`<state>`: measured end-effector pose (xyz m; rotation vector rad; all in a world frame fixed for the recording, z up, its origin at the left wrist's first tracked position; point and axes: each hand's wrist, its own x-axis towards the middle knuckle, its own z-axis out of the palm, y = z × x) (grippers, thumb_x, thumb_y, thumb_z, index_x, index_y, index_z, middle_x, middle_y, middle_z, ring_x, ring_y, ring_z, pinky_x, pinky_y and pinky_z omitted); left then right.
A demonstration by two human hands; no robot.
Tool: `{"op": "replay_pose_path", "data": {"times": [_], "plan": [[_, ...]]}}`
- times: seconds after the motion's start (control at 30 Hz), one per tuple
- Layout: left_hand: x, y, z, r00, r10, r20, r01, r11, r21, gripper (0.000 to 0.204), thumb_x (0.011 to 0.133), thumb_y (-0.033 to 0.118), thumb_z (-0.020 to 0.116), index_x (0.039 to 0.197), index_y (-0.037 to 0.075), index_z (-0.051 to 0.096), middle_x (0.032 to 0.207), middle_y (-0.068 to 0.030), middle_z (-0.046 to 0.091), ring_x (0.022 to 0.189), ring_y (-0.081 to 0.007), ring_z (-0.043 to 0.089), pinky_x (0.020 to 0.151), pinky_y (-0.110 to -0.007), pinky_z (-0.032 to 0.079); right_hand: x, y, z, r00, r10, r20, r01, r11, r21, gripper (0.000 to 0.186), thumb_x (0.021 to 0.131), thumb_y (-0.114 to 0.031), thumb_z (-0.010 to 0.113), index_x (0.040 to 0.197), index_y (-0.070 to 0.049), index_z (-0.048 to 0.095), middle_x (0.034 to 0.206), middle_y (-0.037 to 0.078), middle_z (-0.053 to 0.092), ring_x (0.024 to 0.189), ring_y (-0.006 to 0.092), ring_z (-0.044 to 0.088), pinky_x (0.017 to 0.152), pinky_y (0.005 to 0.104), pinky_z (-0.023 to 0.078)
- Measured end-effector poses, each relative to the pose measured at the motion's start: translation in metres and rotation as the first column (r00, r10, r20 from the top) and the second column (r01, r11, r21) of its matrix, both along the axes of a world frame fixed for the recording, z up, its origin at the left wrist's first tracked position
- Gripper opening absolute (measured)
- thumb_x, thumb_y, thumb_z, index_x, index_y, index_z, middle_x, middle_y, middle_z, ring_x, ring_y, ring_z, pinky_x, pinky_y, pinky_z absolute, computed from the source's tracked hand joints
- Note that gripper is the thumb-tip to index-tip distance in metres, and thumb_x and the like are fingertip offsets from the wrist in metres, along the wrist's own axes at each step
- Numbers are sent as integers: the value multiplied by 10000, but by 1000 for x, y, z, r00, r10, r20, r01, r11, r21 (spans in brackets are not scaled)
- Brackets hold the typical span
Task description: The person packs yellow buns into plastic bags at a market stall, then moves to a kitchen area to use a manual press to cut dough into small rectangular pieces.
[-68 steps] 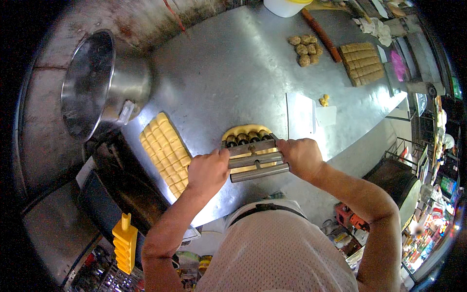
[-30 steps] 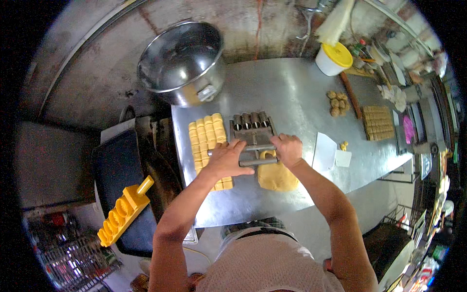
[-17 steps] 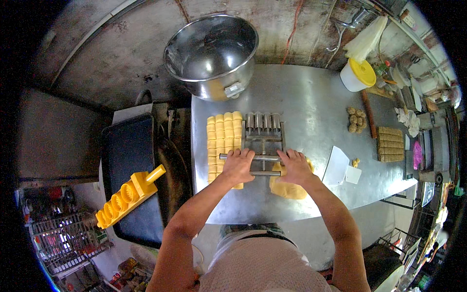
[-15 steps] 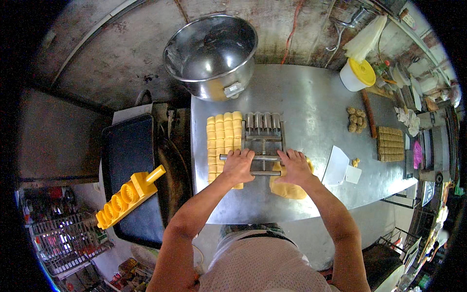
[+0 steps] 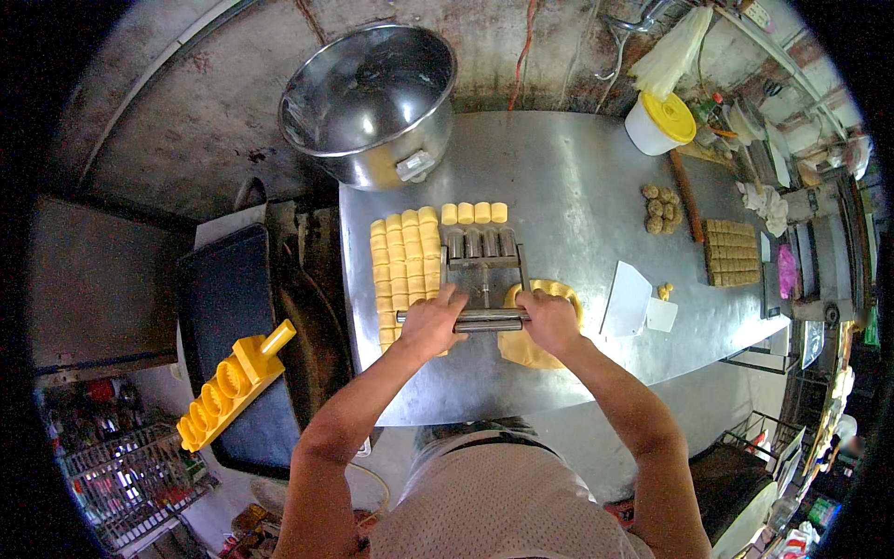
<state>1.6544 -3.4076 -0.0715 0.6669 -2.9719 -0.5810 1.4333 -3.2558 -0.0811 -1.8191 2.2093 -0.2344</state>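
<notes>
My left hand (image 5: 430,323) and right hand (image 5: 549,320) each close around the crossbar of the steel four-barrel dough press (image 5: 481,270), near the steel tabletop's (image 5: 577,186) front edge, keeping it level. Four pale yellow blocks (image 5: 474,212) lie just beyond its barrels; soft dough sheet (image 5: 531,347) beneath my right hand.

White tub w/ yellow lid (image 5: 659,122), table's far right.
</notes>
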Motion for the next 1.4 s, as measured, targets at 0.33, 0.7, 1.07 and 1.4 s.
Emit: {"op": "replay_pose_path", "data": {"times": [0.33, 0.7, 1.07, 1.4], "plan": [[-15, 61, 100, 991, -31, 130, 40, 997, -68, 515, 750, 189, 759, 1223, 23, 640, 764, -86, 682, 673, -261, 701, 637, -398, 552, -3, 113, 96, 984, -138, -116, 150, 984, 94, 517, 759, -50, 707, 1268, -96, 629, 701, 54, 644, 614, 259, 654, 579, 399, 526], [-42, 94, 105, 975, -145, 168, 136, 989, 65, 451, 704, 192, 779, 1108, 37, 650, 779, -81, 670, 677, -258, 690, 636, -399, 537, -12, 156, 120, 977, -212, -20, 213, 973, 87, 396, 797, -61, 682, 1189, -95, 640, 702, 64, 640, 629, 291, 659, 583, 436, 520], [-82, 57, 85, 941, -168, 295, 110, 973, 202, 302, 729, 173, 764, 941, 40, 596, 746, -137, 675, 695, -352, 693, 631, -479, 539, -43, 114, 103, 967, -253, 20, 235, 923, 303, 245, 784, -97, 692, 1022, -98, 638, 750, 97, 686, 680, 328, 684, 583, 445, 530], [-121, 35, 68, 954, -126, 272, 78, 981, 180, 179, 781, 199, 679, 855, 41, 641, 807, -162, 694, 814, -381, 694, 713, -511, 534, -75, 92, 70, 975, -221, -23, 219, 934, 284, 214, 771, -146, 699, 982, -121, 672, 775, 89, 700, 701, 312, 694, 613, 439, 542]]}}
